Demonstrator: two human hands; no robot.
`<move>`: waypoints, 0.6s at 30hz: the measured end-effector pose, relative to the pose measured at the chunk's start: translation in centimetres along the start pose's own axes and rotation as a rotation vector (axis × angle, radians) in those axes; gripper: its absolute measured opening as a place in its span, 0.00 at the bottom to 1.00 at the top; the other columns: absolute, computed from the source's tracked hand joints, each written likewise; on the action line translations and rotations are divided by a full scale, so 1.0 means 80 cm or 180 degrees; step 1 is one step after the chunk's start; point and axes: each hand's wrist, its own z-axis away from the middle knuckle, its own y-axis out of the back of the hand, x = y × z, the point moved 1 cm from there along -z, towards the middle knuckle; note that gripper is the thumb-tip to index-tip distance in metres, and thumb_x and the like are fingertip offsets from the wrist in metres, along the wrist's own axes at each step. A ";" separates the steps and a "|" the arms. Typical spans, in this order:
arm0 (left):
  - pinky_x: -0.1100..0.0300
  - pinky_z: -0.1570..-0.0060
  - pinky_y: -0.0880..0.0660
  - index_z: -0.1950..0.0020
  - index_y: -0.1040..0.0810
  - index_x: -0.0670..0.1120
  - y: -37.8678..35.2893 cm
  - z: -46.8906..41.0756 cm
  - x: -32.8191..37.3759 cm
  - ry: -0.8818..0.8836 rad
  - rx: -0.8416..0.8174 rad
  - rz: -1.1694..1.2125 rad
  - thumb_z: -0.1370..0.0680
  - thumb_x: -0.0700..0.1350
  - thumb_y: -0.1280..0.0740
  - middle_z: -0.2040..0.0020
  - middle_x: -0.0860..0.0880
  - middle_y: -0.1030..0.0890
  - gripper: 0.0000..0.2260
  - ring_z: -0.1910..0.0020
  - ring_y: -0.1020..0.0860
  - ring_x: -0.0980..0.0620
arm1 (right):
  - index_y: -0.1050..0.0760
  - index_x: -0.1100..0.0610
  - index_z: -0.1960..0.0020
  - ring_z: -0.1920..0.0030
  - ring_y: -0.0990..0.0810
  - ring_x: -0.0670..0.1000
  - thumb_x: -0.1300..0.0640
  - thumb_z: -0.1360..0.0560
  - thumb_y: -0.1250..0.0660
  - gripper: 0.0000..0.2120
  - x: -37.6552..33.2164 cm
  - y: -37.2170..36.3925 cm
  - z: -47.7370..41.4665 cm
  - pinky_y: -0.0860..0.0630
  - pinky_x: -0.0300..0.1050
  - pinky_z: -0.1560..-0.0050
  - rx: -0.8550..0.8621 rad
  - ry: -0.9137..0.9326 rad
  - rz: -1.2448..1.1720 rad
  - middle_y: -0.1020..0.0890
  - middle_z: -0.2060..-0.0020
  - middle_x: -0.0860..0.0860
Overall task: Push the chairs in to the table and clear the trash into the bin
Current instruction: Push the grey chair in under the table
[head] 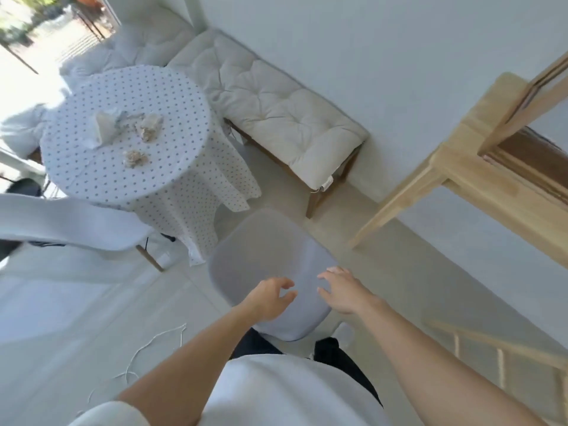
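A round table (92, 176) in a dotted white cloth stands at the upper left. On it lie crumpled paper trash (149, 126), another wad (135, 158) and a white wrapper (104, 127). A grey shell chair (261, 250) stands right in front of me, pulled back from the table. My left hand (270, 298) and my right hand (344, 290) hover over its backrest, fingers spread, holding nothing. A white shell chair (67, 222) stands at the left, also away from the table.
A cushioned bench (276, 112) runs along the wall behind the table. A light wooden table (479, 179) stands at the right. A white cord (153, 342) lies on the floor at the lower left. An open door with bright daylight is at the top left.
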 end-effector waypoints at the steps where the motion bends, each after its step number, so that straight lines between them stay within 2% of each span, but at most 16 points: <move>1: 0.54 0.31 0.27 0.26 0.24 0.51 -0.015 0.005 0.001 0.0084 0.0035 0.0073 0.16 0.58 0.39 0.29 0.52 0.21 0.21 0.33 0.21 0.50 | 0.34 0.51 0.20 0.19 0.41 0.55 0.44 0.15 0.41 0.26 0.006 0.002 -0.002 0.34 0.58 0.24 -0.0103 0.0094 0.0094 0.36 0.19 0.53; 6: 0.54 0.28 0.30 0.24 0.25 0.49 -0.084 0.016 0.018 0.0384 0.0249 0.0356 0.16 0.57 0.38 0.27 0.50 0.23 0.22 0.29 0.24 0.47 | 0.31 0.51 0.22 0.18 0.41 0.53 0.32 0.20 0.40 0.33 0.036 0.003 -0.015 0.34 0.60 0.25 -0.0546 0.0476 0.0727 0.31 0.21 0.51; 9: 0.54 0.26 0.34 0.23 0.27 0.49 -0.119 0.013 0.025 0.0493 0.0338 0.0547 0.16 0.58 0.37 0.25 0.50 0.25 0.24 0.25 0.28 0.47 | 0.30 0.50 0.23 0.17 0.47 0.53 0.29 0.21 0.40 0.35 0.043 -0.004 -0.021 0.35 0.62 0.26 -0.0656 0.0716 0.1207 0.34 0.20 0.50; 12: 0.51 0.27 0.31 0.22 0.28 0.50 -0.153 0.007 0.030 0.0555 0.0293 0.0676 0.17 0.60 0.36 0.26 0.49 0.24 0.26 0.27 0.26 0.45 | 0.31 0.47 0.22 0.16 0.49 0.54 0.27 0.23 0.40 0.37 0.047 -0.011 -0.026 0.37 0.63 0.26 -0.0750 0.0902 0.1539 0.36 0.19 0.49; 15: 0.48 0.30 0.28 0.21 0.30 0.51 -0.177 0.000 0.030 0.0580 0.0334 0.0691 0.18 0.58 0.34 0.27 0.49 0.26 0.27 0.29 0.25 0.44 | 0.30 0.45 0.23 0.17 0.45 0.52 0.26 0.23 0.41 0.35 0.049 -0.013 -0.037 0.41 0.65 0.24 -0.0618 0.1085 0.1812 0.32 0.21 0.49; 18: 0.46 0.34 0.24 0.23 0.29 0.54 -0.185 -0.001 0.018 0.0560 0.0601 0.0566 0.18 0.57 0.34 0.27 0.51 0.26 0.23 0.31 0.24 0.44 | 0.29 0.45 0.24 0.17 0.42 0.52 0.25 0.23 0.45 0.36 0.050 -0.013 -0.050 0.48 0.63 0.19 -0.0598 0.1262 0.2081 0.29 0.23 0.49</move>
